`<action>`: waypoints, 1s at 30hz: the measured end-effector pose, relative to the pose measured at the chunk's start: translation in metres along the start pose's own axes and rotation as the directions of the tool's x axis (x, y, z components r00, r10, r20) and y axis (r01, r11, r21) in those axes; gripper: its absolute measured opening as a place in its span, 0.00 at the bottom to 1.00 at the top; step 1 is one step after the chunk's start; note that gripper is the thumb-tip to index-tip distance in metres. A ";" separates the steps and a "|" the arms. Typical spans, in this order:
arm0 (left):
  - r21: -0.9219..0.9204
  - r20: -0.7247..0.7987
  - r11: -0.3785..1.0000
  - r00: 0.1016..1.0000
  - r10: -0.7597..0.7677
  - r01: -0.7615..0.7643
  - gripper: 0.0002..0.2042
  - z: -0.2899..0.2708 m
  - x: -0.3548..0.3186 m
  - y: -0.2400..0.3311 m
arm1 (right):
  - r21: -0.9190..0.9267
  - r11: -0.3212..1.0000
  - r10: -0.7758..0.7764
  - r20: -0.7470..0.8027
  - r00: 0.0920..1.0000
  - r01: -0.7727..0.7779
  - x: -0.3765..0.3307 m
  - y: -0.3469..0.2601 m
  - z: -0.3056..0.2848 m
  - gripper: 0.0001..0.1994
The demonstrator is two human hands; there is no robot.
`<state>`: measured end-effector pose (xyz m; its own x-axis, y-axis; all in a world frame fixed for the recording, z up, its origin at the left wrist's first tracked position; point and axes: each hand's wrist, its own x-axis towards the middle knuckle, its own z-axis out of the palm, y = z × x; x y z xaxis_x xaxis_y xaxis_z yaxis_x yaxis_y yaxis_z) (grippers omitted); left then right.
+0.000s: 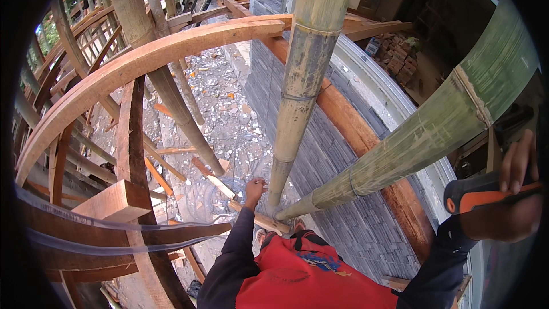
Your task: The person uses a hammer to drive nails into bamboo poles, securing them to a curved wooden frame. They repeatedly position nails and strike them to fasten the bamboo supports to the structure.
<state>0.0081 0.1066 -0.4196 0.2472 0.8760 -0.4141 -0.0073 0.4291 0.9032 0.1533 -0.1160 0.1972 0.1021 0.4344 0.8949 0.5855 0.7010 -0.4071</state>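
Observation:
My right hand is raised at the right edge, wrapped round an orange-and-black tool. Most of the tool lies under the fingers or past the dark rim, so its kind does not show. Down by the foot of an upright bamboo pole, my left hand has its fingers curled; what they hold, if anything, is too small to make out. A thick green bamboo pole slants from upper right down to the same foot. Past the left hand lies a short wood offcut.
A long timber beam curves across the upper left, with crossing timbers below. Clear hose-like strips run over the lower left wood. Rubble covers the ground. A grey stone-faced wall and a brick pile are on the right.

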 end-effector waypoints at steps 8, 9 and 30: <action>-0.012 0.163 0.996 0.983 -0.082 0.085 0.13 0.012 -0.037 -0.003 | -0.092 0.905 0.426 0.140 0.894 -0.416 -0.009 0.036 0.113 0.18; -0.023 0.164 0.995 0.982 -0.096 0.101 0.15 0.007 -0.039 -0.004 | -0.127 0.925 0.376 0.169 0.911 -0.358 -0.005 0.050 0.130 0.18; 0.137 0.338 0.773 0.763 0.551 -0.619 0.12 0.030 -0.145 0.221 | -0.129 0.758 0.642 -0.017 0.766 -0.639 -0.298 0.204 0.174 0.18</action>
<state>-0.0007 0.0675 -0.1569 0.5124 0.8301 0.2199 -0.0264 -0.2408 0.9702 0.1023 -0.0039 -0.1844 0.4677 0.7738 0.4271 0.4827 0.1811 -0.8568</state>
